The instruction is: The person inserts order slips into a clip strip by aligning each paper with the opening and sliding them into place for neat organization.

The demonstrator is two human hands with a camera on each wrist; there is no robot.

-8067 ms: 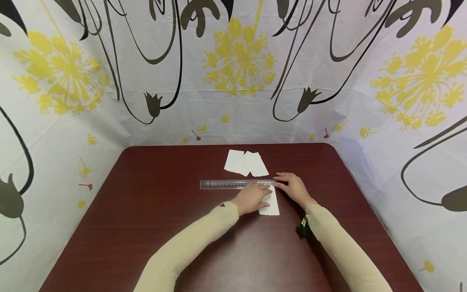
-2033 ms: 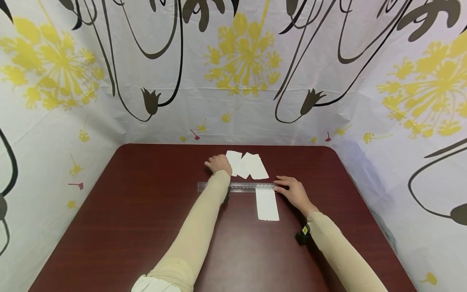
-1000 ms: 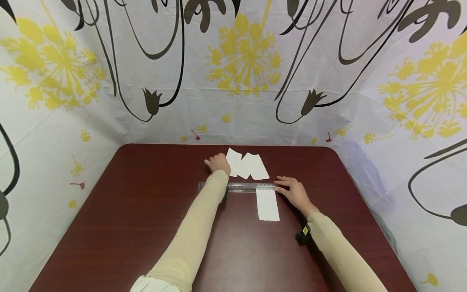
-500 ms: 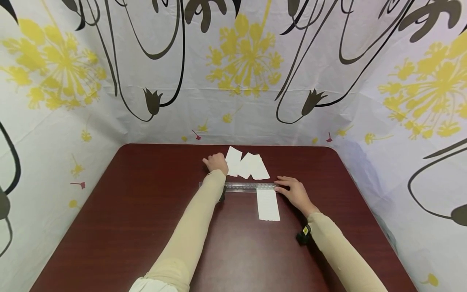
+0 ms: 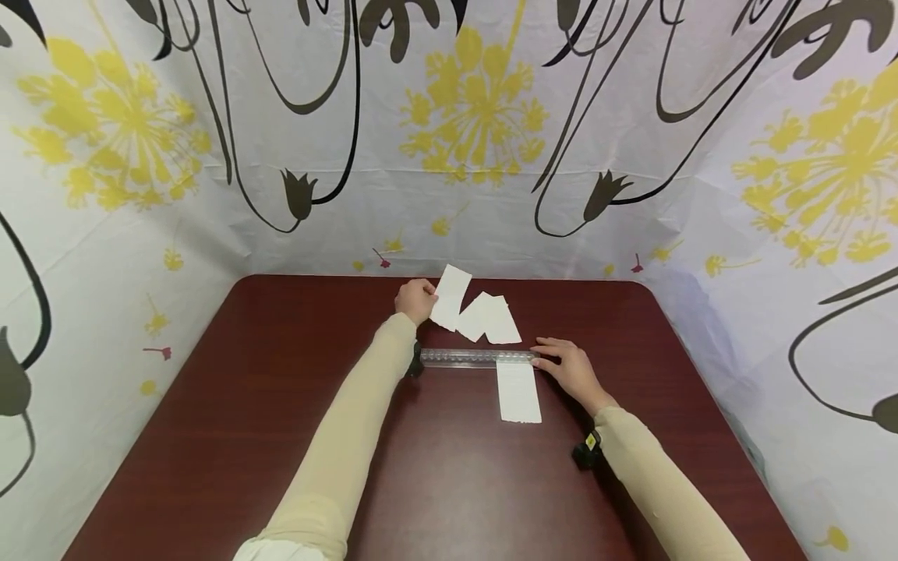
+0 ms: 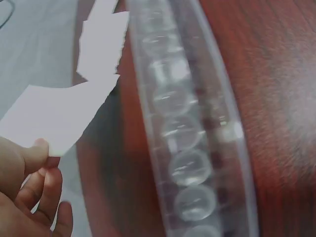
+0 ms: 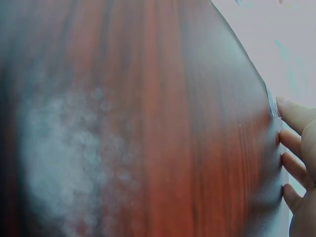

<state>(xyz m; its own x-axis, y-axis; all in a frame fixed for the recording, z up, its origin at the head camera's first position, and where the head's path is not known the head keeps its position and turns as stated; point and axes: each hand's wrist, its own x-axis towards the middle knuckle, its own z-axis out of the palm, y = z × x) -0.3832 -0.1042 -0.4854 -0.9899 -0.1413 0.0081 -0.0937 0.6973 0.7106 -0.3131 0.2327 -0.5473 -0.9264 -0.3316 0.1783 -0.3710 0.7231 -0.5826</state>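
In the head view my left hand (image 5: 415,300) pinches the near-left edge of a white paper piece (image 5: 452,296). The left wrist view shows the thumb on top of this paper (image 6: 49,113), which bends upward from the pinch. Across the middle of the table lies a clear plastic ruler (image 5: 456,358) with a row of round holes. My right hand (image 5: 571,374) touches the ruler's right end, fingers extended. Below that end sits another white paper strip (image 5: 519,393), its top edge meeting the ruler. In the right wrist view the right hand's fingers (image 7: 296,170) show at the right edge.
Two overlapping white paper pieces (image 5: 498,321) lie beyond the ruler, right beside the held paper. The dark red table (image 5: 281,405) has its far edge just behind them. A patterned cloth wall (image 5: 393,140) rises behind and at both sides.
Over the last seconds my left hand has gone from the strip by the ruler to the papers beyond it. Now it draws the leftmost paper up and away from the others. The right hand stays put.
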